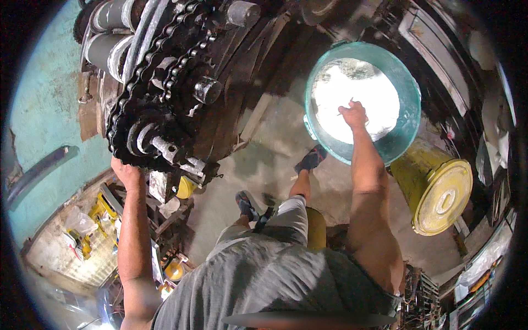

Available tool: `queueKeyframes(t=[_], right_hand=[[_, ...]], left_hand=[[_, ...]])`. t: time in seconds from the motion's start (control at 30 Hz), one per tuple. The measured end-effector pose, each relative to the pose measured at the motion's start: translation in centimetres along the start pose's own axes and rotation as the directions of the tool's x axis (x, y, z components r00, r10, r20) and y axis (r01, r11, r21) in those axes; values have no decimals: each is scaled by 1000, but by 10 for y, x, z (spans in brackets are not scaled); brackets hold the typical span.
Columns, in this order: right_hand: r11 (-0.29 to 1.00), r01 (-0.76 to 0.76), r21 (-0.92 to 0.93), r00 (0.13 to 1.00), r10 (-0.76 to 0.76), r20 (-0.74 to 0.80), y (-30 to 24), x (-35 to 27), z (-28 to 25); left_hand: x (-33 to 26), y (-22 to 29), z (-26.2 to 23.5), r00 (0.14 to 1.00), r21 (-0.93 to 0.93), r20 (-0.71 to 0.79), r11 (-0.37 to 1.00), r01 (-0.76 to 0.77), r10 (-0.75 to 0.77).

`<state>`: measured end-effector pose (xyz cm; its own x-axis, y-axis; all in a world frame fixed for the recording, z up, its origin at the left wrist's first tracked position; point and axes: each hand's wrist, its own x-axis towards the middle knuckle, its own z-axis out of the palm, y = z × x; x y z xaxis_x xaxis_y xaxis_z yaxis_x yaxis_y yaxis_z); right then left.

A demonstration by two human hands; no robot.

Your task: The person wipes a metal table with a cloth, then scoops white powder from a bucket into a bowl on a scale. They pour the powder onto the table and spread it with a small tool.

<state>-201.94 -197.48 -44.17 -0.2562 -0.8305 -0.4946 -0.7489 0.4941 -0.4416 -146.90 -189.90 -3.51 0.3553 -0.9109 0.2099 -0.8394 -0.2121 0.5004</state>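
We pinch a thin stick-like tool [345, 106] in our closed right hand [353, 114] over the white powder [357, 93] filling the teal bucket [410, 118], likely heavy, best lifted by its rim, while our left hand [127, 175], well left of the bucket, braces flat under the chain-drive machine [165, 93].

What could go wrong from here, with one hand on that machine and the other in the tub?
The left hand rests right below the exposed chain and sprockets; fingers might get caught if they turn. The right hand stretches far over the green tub of white material; leaning that wide on sandalled feet may cost balance.
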Motion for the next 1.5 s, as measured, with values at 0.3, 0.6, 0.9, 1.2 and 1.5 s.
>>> queueKeyframes(t=[0.3,0.6,0.9,1.2,1.5], right_hand=[[951,87,298,995,-97,19,68,-47,-70],[686,23,727,998,27,-57,44,-110,-114],[489,103,866,969,148,-199,16,-192,-135],[300,291,908,881,285,-377,-17,-353,-166],[251,361,898,633,641,-434,-19,-599,-142]], left_hand=[[9,6,5,986,-68,17,984,167,-166],[13,12,16,987,-254,-4,955,156,-162],[14,-2,17,996,-279,-39,958,71,-85],[20,-12,28,995,-321,-64,943,-89,72],[26,-16,19,912,-169,107,912,-375,395]])
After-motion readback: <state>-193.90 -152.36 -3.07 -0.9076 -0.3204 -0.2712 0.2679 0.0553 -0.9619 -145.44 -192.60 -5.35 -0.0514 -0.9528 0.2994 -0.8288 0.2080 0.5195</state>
